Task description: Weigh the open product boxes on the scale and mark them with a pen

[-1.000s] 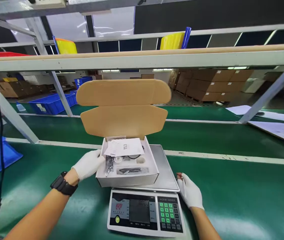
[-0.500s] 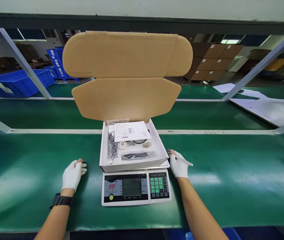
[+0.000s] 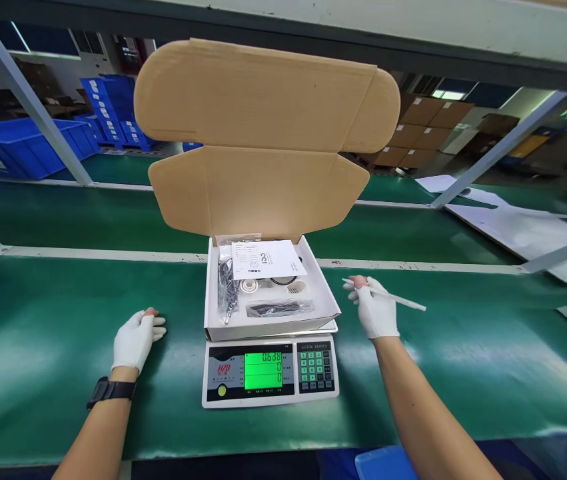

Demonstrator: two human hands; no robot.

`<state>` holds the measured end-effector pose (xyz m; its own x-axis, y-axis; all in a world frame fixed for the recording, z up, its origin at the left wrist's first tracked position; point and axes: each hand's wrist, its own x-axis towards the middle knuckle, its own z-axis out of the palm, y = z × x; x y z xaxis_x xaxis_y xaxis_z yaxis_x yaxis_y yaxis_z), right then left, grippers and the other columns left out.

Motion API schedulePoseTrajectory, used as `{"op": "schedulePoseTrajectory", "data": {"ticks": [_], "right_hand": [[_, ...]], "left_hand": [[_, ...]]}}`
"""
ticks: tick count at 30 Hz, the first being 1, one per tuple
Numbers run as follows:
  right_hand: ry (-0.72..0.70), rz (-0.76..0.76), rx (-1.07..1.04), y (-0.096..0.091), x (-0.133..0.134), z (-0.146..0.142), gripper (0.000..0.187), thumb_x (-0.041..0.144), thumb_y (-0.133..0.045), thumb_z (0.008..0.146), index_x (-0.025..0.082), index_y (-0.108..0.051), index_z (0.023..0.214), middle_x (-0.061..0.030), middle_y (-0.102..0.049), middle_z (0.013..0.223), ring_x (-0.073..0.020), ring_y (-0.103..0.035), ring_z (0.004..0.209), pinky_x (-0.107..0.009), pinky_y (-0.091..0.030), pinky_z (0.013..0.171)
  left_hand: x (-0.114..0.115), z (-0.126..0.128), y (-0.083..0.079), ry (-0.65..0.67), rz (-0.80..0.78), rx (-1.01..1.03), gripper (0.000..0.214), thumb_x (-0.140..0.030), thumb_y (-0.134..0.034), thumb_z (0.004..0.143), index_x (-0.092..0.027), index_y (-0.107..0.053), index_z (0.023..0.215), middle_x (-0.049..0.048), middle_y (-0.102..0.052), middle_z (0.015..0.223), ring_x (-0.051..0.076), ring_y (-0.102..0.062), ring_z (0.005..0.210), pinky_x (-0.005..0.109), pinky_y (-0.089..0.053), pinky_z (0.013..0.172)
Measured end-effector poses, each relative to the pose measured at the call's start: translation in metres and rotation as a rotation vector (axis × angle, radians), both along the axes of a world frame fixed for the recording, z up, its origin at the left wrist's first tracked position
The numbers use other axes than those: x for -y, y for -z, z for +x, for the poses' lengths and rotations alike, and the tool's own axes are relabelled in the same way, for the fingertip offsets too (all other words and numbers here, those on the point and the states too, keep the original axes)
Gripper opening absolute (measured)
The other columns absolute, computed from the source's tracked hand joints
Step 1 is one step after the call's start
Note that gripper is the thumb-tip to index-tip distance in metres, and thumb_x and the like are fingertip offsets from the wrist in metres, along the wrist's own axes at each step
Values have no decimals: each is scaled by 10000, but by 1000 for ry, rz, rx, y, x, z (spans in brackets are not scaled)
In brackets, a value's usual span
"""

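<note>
Your left hand (image 3: 136, 339) lies flat and empty, palm down on the table (image 3: 38, 320), left of the box (image 3: 270, 327) and clear of it. The box sits dead ahead between your hands, on the scale (image 3: 223, 373). Its lid (image 3: 263, 100) stands up at the far edge and its open side faces you. It looks near square, so I cannot tell its long axis. A leaflet (image 3: 266, 259) lies inside at the back, over bagged parts. Your right hand (image 3: 377, 312) hovers just right of the box, nearer to it than the left, closed on a stick (image 3: 403, 302) that points right, away from the box. Count: one box, one scale, one leaflet, one stick.
</note>
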<state>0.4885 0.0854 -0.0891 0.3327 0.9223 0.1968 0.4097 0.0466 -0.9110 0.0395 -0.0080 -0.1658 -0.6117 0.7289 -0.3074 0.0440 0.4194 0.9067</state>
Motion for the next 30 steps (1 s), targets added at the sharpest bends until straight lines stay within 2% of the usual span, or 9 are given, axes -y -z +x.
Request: {"op": "schedulePoseTrajectory", "data": {"ticks": [5, 8, 11, 15, 18, 21, 23, 26, 30], "right_hand": [[-93, 234, 59, -67, -1, -28, 406, 532, -487, 842, 144, -607, 838, -41, -613, 686, -123, -524, 556, -236, -419, 506], [-199, 353, 117, -101, 0, -55, 398, 529, -480, 861, 154, -614, 854, -33, -614, 697, -129, -547, 574, -246, -447, 532], [-342, 403, 267, -127, -3, -87, 397, 520, -451, 877, 164, -625, 841, -30, -614, 699, -145, -565, 611, -260, -453, 566], [-614, 447, 519, -149, -16, -142, 309, 433, -452, 885, 193, -635, 816, -3, -640, 723, -150, -592, 679, -260, -449, 637], [-773, 525, 691, -153, -29, -185, 228, 363, -477, 878, 206, -637, 839, 5, -656, 787, -147, -600, 746, -253, -437, 685], [-881, 581, 839, -141, -41, -215, 184, 345, -524, 856, 198, -628, 816, -8, -650, 801, -147, -588, 742, -245, -417, 672], [-877, 603, 895, -128, -47, -225, 159, 311, -546, 838, 185, -600, 756, -12, -637, 763, -141, -572, 688, -241, -401, 645], [-730, 659, 922, -108, -54, -228, 166, 253, -536, 826, 178, -542, 679, -15, -610, 688, -142, -539, 621, -247, -372, 615], [-686, 772, 1011, -97, -58, -228, 250, 275, -466, 877, 185, -517, 650, -19, -586, 644, -152, -521, 621, -255, -345, 610]], "left_hand": [[-11, -15, -1, -17, 16, 4, 301, -387, -496, 789, -117, -571, 899, 118, -682, 807, 167, -645, 575, 278, -551, 538], [-21, -23, -14, -17, 35, 59, 302, -366, -505, 791, -105, -577, 925, 135, -684, 828, 174, -654, 609, 279, -551, 557], [-36, -20, -44, 47, 115, 117, 370, -421, -503, 804, -100, -580, 972, 154, -682, 902, 187, -663, 678, 293, -552, 604], [-64, 10, -100, 253, 328, 181, 514, -552, -478, 808, -119, -537, 1077, 158, -649, 1055, 199, -656, 839, 327, -537, 756], [-87, 42, -135, 332, 427, 194, 578, -591, -493, 793, -108, -500, 1109, 172, -622, 1108, 204, -636, 913, 335, -510, 822], [-105, 65, -152, 368, 460, 271, 615, -640, -490, 775, -84, -554, 1030, 162, -659, 1000, 215, -647, 870, 329, -513, 792], [-113, 74, -153, 323, 476, 330, 623, -668, -492, 757, -82, -593, 941, 140, -682, 871, 213, -659, 789, 312, -525, 738], [-119, 78, -150, 214, 495, 376, 591, -677, -536, 721, -99, -608, 817, 110, -675, 702, 200, -656, 660, 289, -534, 651], [-121, 78, -148, 171, 511, 381, 524, -643, -597, 697, -122, -624, 739, 107, -687, 716, 194, -655, 651, 256, -526, 594]]}}
